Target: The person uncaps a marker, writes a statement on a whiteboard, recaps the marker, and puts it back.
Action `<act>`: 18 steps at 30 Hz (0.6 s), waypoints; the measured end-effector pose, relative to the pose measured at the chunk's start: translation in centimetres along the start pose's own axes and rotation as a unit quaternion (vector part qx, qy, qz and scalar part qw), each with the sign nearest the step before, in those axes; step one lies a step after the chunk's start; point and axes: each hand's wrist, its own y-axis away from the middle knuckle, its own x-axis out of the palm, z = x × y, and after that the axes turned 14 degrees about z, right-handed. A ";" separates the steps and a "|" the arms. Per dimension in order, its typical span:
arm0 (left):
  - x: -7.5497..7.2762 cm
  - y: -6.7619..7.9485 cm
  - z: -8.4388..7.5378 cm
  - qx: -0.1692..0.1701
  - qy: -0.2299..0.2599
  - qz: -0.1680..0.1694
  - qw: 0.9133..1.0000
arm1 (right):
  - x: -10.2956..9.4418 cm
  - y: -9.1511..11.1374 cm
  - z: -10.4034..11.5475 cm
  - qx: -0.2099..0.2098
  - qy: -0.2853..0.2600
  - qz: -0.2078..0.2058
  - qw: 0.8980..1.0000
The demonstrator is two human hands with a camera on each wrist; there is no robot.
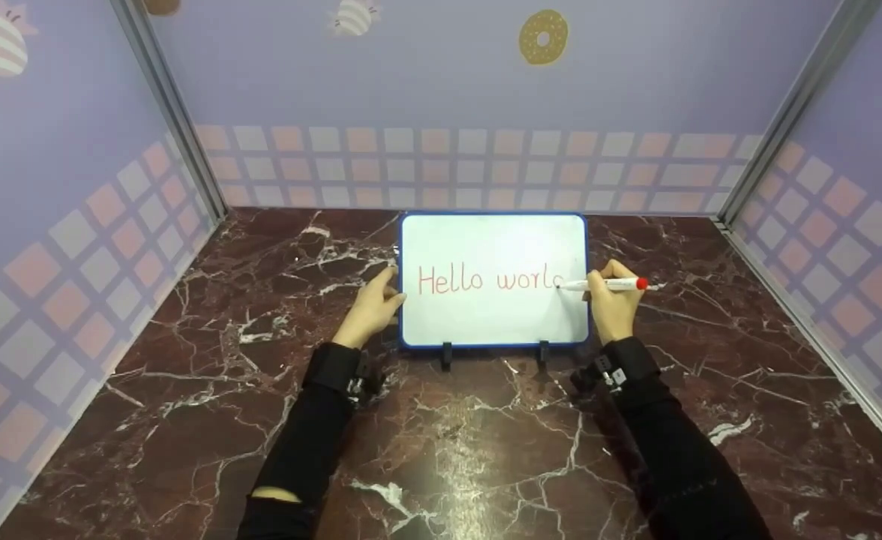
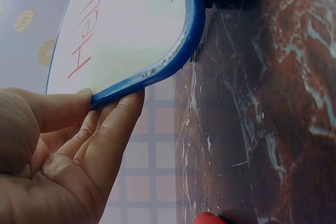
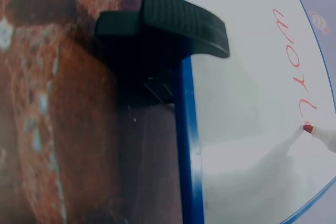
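A small whiteboard (image 1: 486, 322) with a blue frame stands propped up, red handwriting across its middle reading "Hello worl" plus a curved stroke. My left hand (image 1: 371, 306) pinches its left edge; in the left wrist view the thumb (image 2: 63, 109) lies on the front and the fingers (image 2: 113, 135) go behind the frame. At the right edge my right hand (image 1: 615, 300) grips a white marker (image 1: 613, 284) with a red end. The marker's red tip (image 3: 308, 128) meets the board just past the "l" in the right wrist view, where the hand itself is out of sight.
Two black stand clips (image 1: 446, 355) hold the board's lower edge. Beneath is a dark red marbled table (image 1: 456, 465), with patterned panels (image 1: 448, 90) behind and at both sides. A small red object (image 2: 208, 218) shows at the bottom of the left wrist view.
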 end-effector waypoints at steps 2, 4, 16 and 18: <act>0.0 0.0 0.0 -0.001 0.000 -0.001 1.000 | -0.1 0.0 0.0 0.003 -0.005 -0.002 1.000; 0.0 0.0 0.0 0.000 -0.001 -0.001 1.000 | -0.1 -0.1 0.0 0.002 -0.011 -0.007 1.000; 0.0 0.0 0.0 0.001 -0.004 -0.004 1.000 | 0.3 -1.2 -0.2 -0.019 -0.036 -0.034 0.999; 0.0 0.0 0.0 0.003 -0.006 -0.004 1.000 | 0.3 -1.3 -0.2 -0.016 -0.031 -0.034 0.999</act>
